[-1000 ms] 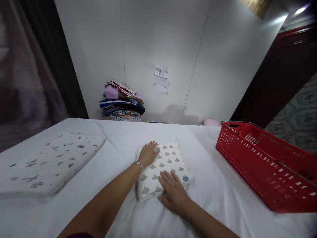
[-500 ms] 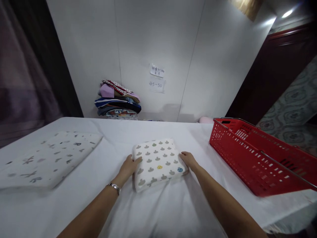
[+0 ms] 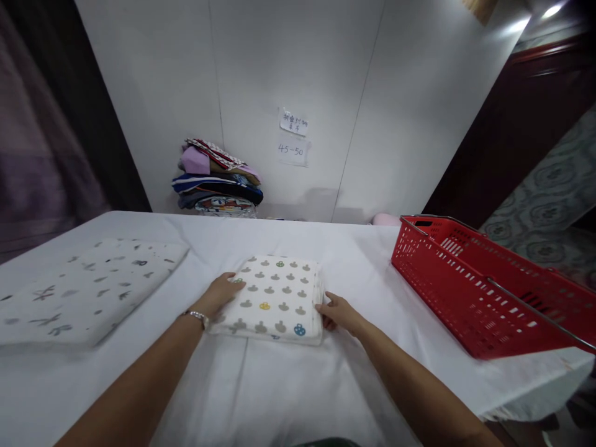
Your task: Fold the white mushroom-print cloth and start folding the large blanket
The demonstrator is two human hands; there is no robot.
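A white cloth (image 3: pixel 274 295) printed with grey mushroom shapes and a few coloured ones lies folded into a thick, flat pad on the table. My left hand (image 3: pixel 222 295) grips its left edge, thumb on top and the other fingers along the side, partly hidden. At the right edge, where layered folds show, my right hand (image 3: pixel 339 312) has its fingers curled against the cloth, closed on that edge. Another white cloth (image 3: pixel 100 288) with dark leaf-like prints lies flat to the left, apart from both hands.
A red perforated basket (image 3: pixel 447 273) with metal handles stands on the right of the white-covered table (image 3: pixel 279 397). Behind the table's far edge, a pile of folded fabrics (image 3: pixel 218 180) rises against the wall. Two paper notes (image 3: pixel 293 138) are stuck there.
The mushroom-print cloth has turned slightly and shifted left in view, its right-hand layers now showing. Both hands have moved left with it. The camera view has shifted a little.
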